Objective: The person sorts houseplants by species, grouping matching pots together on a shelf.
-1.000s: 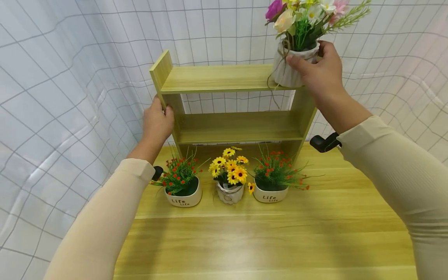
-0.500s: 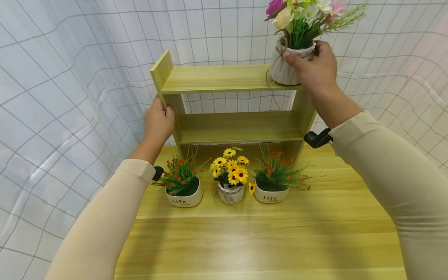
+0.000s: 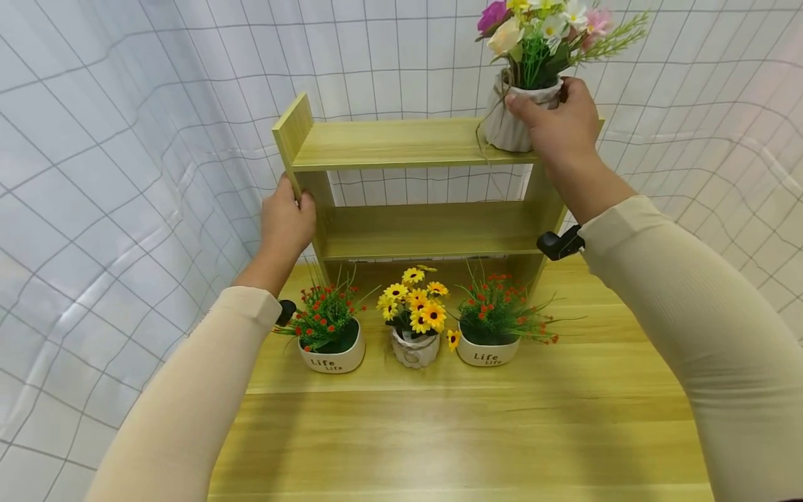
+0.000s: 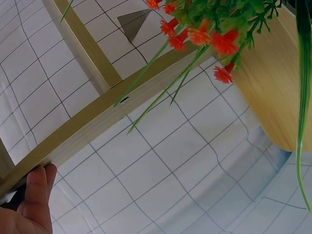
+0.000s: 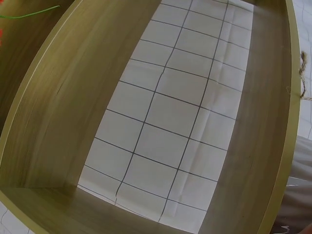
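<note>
A wooden shelf (image 3: 433, 230) with several boards stands at the back of the table. My left hand (image 3: 287, 217) grips its left side panel from outside; the left wrist view shows fingers (image 4: 38, 187) at the panel's edge. At the right end of the top board, my right hand (image 3: 561, 132) holds a white flower pot (image 3: 509, 125) by its rim, thumb in front. Mixed artificial flowers (image 3: 533, 35) fill the pot, and twine hangs from it. In the right wrist view, the shelf's middle compartment (image 5: 48, 112) fills most of the picture, with the hand barely showing.
Before the shelf stand a left white planter (image 3: 332, 359) with red flowers, a small pot (image 3: 415, 351) of yellow daisies, and a right white planter (image 3: 488, 353) with red flowers. A white grid-patterned curtain (image 3: 401, 77) hangs behind. Wooden tabletop (image 3: 452, 425) lies in front.
My right hand has shifted the flower pot slightly left along the top board's right end. The left hand keeps its grip on the side panel.
</note>
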